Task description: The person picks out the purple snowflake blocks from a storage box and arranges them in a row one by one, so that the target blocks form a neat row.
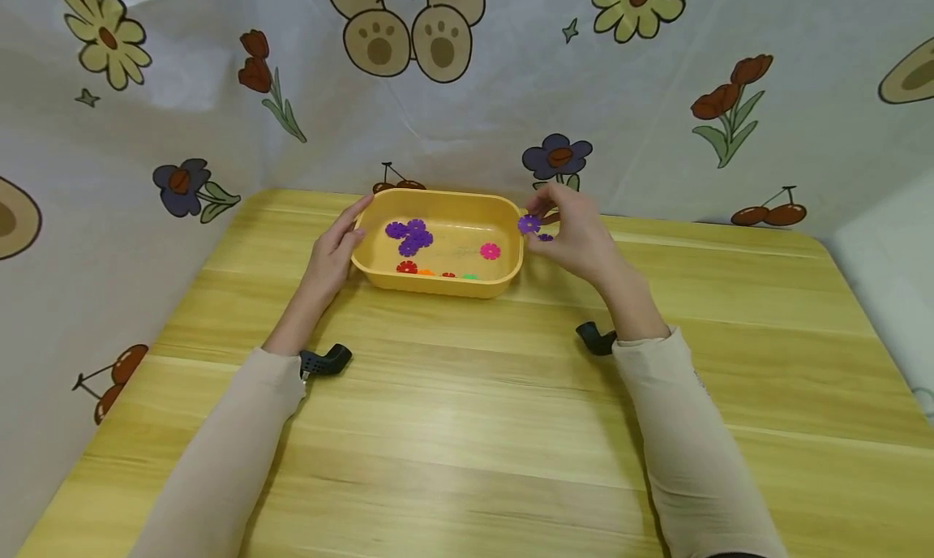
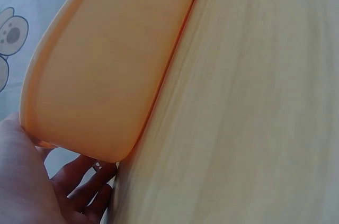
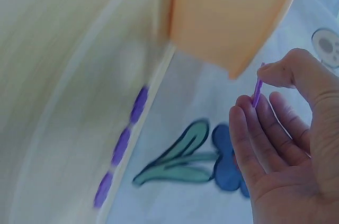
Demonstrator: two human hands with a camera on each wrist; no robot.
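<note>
A yellow plastic basin (image 1: pixel 438 289) rests on the table. My left hand (image 1: pixel 332 254) grips its left end, with the thumb at the rim; in the left wrist view the fingers (image 2: pixel 82 181) bend round below that end. Just outside the basin's right rim, my right hand (image 1: pixel 576 233) pinches a purple flower-shaped disc (image 1: pixel 529 224) between thumb and fingertips. The right wrist view shows this disc (image 3: pixel 258 86) edge-on. Inside the basin lie a cluster of purple discs (image 1: pixel 411 238), a pink disc (image 1: pixel 490 251) and a red disc (image 1: pixel 406 267). Orange and green ones are partly hidden by the front wall.
Three purple discs (image 3: pixel 122 147) lie in a row on the table beyond the basin's right end, mostly hidden by my right hand in the head view. A patterned cloth (image 1: pixel 467 128) hangs behind the wooden table (image 1: pixel 452 428).
</note>
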